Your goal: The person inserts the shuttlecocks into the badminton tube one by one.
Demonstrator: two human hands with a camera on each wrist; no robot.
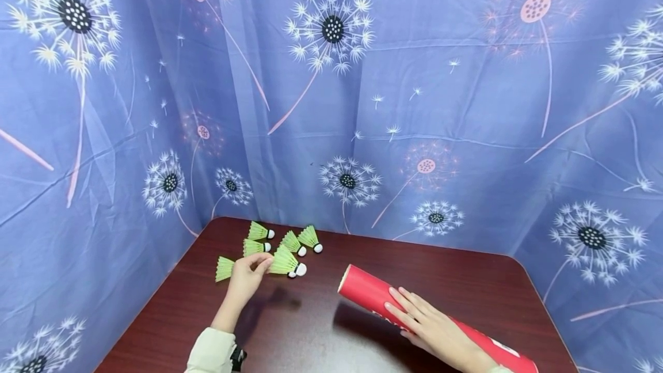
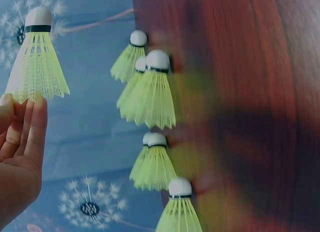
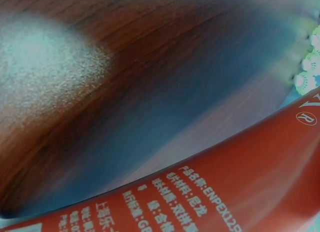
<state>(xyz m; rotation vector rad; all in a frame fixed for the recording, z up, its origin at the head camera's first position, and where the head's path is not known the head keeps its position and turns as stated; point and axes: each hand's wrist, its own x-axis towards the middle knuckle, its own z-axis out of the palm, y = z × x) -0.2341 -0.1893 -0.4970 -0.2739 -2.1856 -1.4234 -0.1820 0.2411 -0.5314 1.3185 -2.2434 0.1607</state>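
Observation:
My left hand (image 1: pixel 247 277) pinches a yellow-green shuttlecock (image 1: pixel 284 262) by the edge of its skirt, between thumb and fingers. Its white cork points right in the head view and up in the left wrist view. My right hand (image 1: pixel 427 324) holds a long red shuttlecock tube (image 1: pixel 365 288), fingers laid across its upper side; the thumb is hidden. The tube slants, its open end (image 1: pixel 344 278) facing left toward the shuttlecock and a shadow beneath it. White printing (image 3: pixel 175 197) shows on the tube in the right wrist view.
Several more shuttlecocks (image 1: pixel 309 237) lie at the table's back left, corks mostly to the right. Another skirt (image 1: pixel 224 268) shows left of my left hand. A blue dandelion-print curtain (image 1: pixel 290 177) rises behind and beside the dark red-brown table (image 1: pixel 456 258).

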